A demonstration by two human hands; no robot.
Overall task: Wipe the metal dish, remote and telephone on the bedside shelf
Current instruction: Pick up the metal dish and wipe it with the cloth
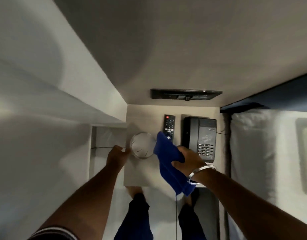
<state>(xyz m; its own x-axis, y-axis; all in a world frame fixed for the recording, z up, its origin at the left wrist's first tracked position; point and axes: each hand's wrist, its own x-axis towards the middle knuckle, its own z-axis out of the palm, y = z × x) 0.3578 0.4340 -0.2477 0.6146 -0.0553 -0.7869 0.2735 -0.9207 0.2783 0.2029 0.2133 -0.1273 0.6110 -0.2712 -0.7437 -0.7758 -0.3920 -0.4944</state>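
A round metal dish (142, 145) sits on the left part of the pale bedside shelf (140, 174). My left hand (117, 155) is at the dish's left rim, fingers pinched against it. A black remote (169, 126) lies in the middle of the shelf, its near end covered by a blue cloth (168, 161). My right hand (189, 159) grips that cloth, which hangs down past the shelf's front edge. A black telephone (200, 137) stands on the right, just beyond my right hand.
A dark switch panel (185, 95) is fixed on the wall behind the shelf. A bed with white linen (253, 146) lies right of the shelf, a white wall (45, 101) on the left. My legs (137, 219) stand below the shelf's front edge.
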